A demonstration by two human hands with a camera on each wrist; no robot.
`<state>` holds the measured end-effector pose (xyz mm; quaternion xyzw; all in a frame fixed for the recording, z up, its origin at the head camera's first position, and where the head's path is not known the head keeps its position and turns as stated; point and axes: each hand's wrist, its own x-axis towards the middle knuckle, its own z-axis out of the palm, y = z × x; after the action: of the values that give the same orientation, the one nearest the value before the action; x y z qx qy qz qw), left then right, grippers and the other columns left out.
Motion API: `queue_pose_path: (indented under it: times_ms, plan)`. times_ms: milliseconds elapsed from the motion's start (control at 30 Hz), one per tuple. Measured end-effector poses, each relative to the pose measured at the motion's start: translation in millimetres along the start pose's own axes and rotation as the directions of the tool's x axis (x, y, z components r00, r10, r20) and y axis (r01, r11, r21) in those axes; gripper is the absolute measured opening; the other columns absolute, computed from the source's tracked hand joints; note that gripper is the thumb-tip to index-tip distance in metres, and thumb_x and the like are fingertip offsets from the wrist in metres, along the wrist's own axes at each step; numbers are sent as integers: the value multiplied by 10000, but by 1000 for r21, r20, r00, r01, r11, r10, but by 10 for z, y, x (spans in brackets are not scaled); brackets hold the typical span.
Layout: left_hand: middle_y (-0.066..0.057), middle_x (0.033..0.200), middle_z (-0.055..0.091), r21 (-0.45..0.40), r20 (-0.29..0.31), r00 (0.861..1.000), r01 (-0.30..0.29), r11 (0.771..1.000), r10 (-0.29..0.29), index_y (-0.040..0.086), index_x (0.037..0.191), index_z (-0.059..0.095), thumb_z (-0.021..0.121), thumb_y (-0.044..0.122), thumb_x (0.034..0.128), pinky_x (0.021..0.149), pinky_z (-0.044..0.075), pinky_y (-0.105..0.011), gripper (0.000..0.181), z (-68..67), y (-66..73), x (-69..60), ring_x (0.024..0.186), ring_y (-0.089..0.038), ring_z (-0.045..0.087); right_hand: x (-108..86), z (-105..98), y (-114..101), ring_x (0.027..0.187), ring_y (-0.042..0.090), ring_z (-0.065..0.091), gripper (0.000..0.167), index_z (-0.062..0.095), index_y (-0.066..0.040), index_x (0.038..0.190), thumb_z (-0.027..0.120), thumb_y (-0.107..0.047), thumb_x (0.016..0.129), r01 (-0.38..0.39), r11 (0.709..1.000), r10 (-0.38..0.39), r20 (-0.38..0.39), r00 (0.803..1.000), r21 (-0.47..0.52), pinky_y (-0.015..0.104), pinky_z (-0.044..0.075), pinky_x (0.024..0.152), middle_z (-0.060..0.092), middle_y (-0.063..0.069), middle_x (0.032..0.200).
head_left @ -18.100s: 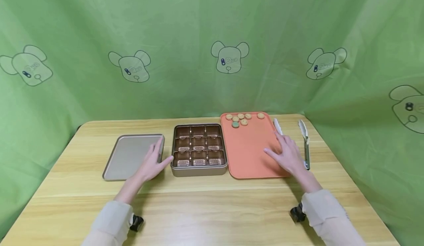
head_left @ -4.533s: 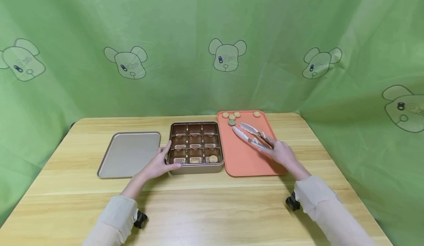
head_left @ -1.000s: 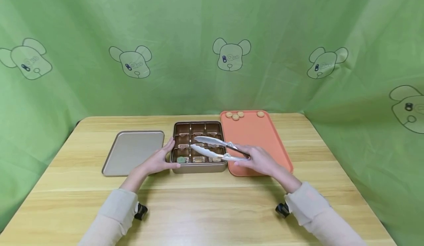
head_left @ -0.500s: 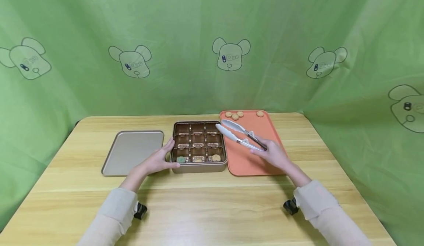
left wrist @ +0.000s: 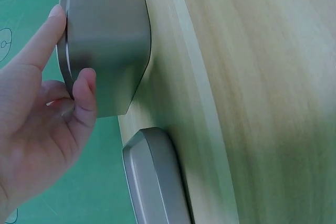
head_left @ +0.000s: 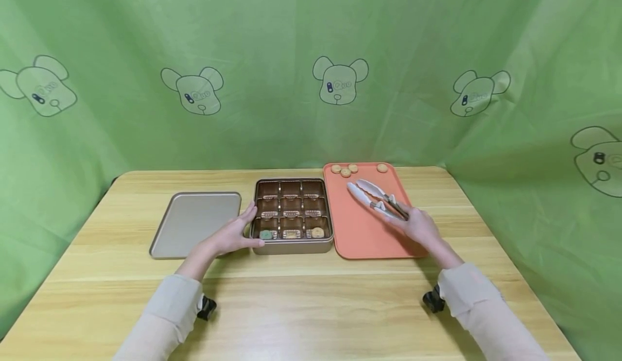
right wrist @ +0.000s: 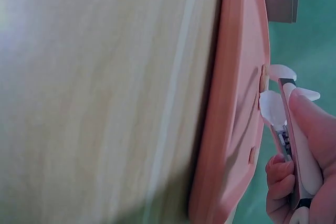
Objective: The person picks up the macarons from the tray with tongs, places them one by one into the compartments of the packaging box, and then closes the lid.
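My left hand (head_left: 232, 236) rests at the front left corner of a brown tin (head_left: 293, 247) with a divided insert. Its thumb touches the front rim and its fingers lie along the left wall; the left wrist view shows the hand (left wrist: 42, 108) against that rim. Three cookies sit in the front row: a green cookie (head_left: 265, 234), a middle one (head_left: 291, 234) and a tan cookie (head_left: 317, 232). My right hand (head_left: 420, 227) holds a pair of tongs (head_left: 360, 193), their white tips spread apart above the tray, nothing visible between them. Several tan cookies (head_left: 345, 172) lie at the tray's back.
The coral tray (head_left: 369, 237) stands directly right of the tin. Alone near its back right corner is one more cookie (head_left: 382, 168). A flat metal lid (head_left: 196, 223) lies left of the tin. Green curtain (head_left: 252, 129) hangs behind the wooden table (head_left: 311, 307).
Since 4.5 s ago, the green cookie has gone from the tray into the tin's front left compartment. In the last second the tongs have swung right, from over the tin to the tray.
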<state>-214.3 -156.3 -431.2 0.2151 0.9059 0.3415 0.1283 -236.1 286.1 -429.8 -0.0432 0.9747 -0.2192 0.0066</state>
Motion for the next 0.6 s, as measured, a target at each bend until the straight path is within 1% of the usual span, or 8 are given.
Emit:
queue_pose_path:
  times_ms: [67, 100, 233, 433, 600]
  plan:
    - [-186, 1507, -28, 1, 0, 1000, 1, 1000, -1, -43, 1429, 95, 694, 333, 777, 1104, 101, -511, 962, -2, 7, 1, 1353, -419, 83, 17, -2, -2, 1015, 496, 505, 703, 374, 32, 1355, 594, -412, 856, -9, 1000, 9, 2, 1000, -6, 543, 455, 775, 467, 374, 1211]
    - [-186, 1507, -25, 0, 0, 1000, 4, 1000, -4, -41, 1429, 96, 695, 332, 776, 1103, 101, -510, 962, -3, 9, 0, 1352, -420, 85, 29, -1, -5, 1031, 503, 497, 698, 378, 25, 1356, 592, -413, 856, -13, 1000, 13, 2, 1000, -8, 557, 448, 801, 471, 367, 1213]
    - [-173, 1510, -25, 0, 2, 1000, 15, 1000, -15, -28, 1433, 98, 695, 339, 773, 1103, 99, -506, 964, -19, 23, -9, 1352, -417, 91, 103, 24, -37, 1054, 509, 484, 675, 411, 1, 1349, 593, -420, 854, -7, 1000, 7, -13, 1000, -24, 581, 425, 851, 498, 343, 1202]
    - [-164, 1513, -26, -5, 1, 1000, 25, 1000, -25, -20, 1436, 97, 694, 347, 772, 1103, 92, -505, 966, -17, 21, -10, 1355, -414, 85, 233, 75, -100, 1023, 510, 500, 663, 424, 3, 1339, 608, -403, 848, -6, 999, 3, -45, 999, -52, 590, 431, 813, 517, 332, 1185]
    - [-172, 1510, -29, -6, 3, 1000, 23, 1000, -23, -28, 1434, 94, 689, 350, 774, 1103, 90, -507, 966, 0, 17, -6, 1355, -416, 77, 313, 100, -154, 1020, 502, 501, 655, 413, 2, 1345, 608, -383, 853, -12, 997, 8, -45, 999, -74, 581, 440, 786, 519, 322, 1188]
